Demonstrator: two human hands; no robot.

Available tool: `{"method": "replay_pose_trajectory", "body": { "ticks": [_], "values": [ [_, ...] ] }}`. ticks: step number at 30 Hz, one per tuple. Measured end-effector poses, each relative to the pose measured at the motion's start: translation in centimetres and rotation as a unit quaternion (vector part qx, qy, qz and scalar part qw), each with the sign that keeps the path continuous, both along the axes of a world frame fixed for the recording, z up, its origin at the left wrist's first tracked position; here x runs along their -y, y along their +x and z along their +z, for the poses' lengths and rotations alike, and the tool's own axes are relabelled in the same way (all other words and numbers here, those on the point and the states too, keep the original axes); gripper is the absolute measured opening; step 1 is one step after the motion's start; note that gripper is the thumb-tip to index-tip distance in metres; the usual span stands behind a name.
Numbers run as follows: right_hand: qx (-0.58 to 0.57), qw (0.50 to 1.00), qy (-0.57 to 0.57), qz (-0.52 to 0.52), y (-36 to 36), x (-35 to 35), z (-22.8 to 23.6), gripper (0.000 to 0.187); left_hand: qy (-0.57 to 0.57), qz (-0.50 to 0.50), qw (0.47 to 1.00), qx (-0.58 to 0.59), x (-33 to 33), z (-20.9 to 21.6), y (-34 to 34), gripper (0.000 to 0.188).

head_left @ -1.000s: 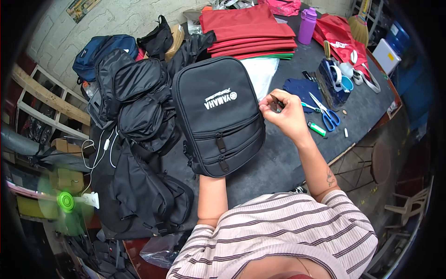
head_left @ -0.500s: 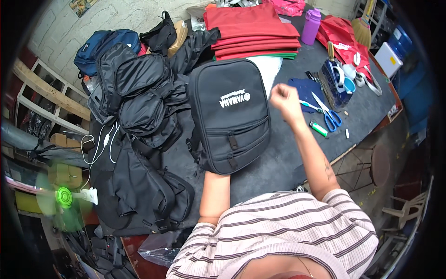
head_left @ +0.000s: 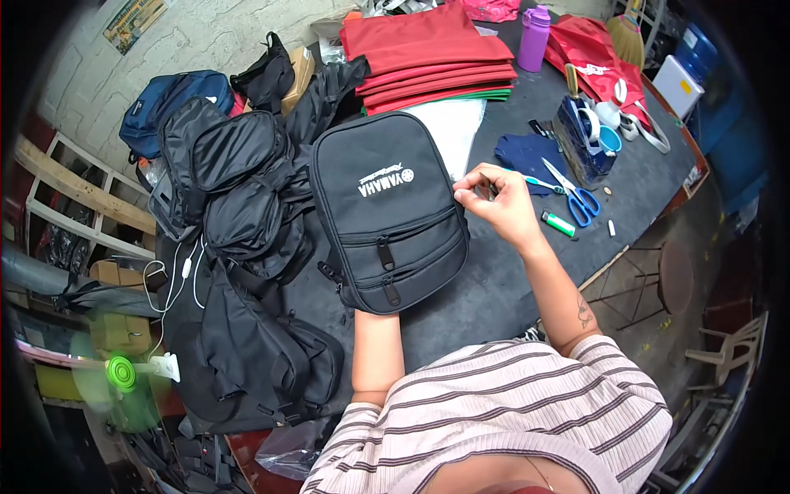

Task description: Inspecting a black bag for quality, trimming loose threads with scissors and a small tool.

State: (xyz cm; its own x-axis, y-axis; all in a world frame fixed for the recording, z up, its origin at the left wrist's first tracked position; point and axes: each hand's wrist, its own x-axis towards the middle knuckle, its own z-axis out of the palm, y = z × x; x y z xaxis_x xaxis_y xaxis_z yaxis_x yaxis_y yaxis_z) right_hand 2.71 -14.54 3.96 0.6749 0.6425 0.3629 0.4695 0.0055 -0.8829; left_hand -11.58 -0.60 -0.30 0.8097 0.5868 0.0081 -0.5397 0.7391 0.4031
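A black backpack (head_left: 387,222) stands tilted up on the table, its front towards me, with white lettering and two zipped pockets with dark pulls. My left forearm (head_left: 378,350) runs up behind its lower end; the left hand is hidden by the bag. Close to the bag's right edge, my right hand (head_left: 504,204) is closed in a pinch, thumb against forefinger. Something dark and small shows among its fingers, too little to name. To the right lie blue-handled scissors (head_left: 583,206), a green lighter (head_left: 559,224) and a navy cloth (head_left: 527,160).
Several black bags (head_left: 239,156) are heaped on the left, by a blue backpack (head_left: 169,107). Folded red cloth (head_left: 436,62) is stacked at the back, with a purple bottle (head_left: 533,39) beside it. A tool holder (head_left: 580,144) stands at right. A green fan (head_left: 121,375) spins at lower left.
My right hand has come in from slightly away to the backpack's right edge, its fingers now pinched. The view has shifted a little, so the bag appears further left.
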Motion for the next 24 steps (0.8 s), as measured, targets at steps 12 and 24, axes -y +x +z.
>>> {"method": "replay_pose_trajectory", "body": {
  "ticks": [12, 24],
  "values": [
    [-0.15, 0.981, 0.028, -0.117, 6.9, 0.8, -7.9, 0.013, 0.001, -0.004, 1.0, 0.008, 0.3, -0.8, -1.4, 0.063],
    [0.237, 0.775, -0.445, -0.381, 6.4, 10.6, -12.9, 0.031, -0.005, -0.038, 0.999, 0.017, -2.3, -0.8, 0.0, 0.065]
  ]
}}
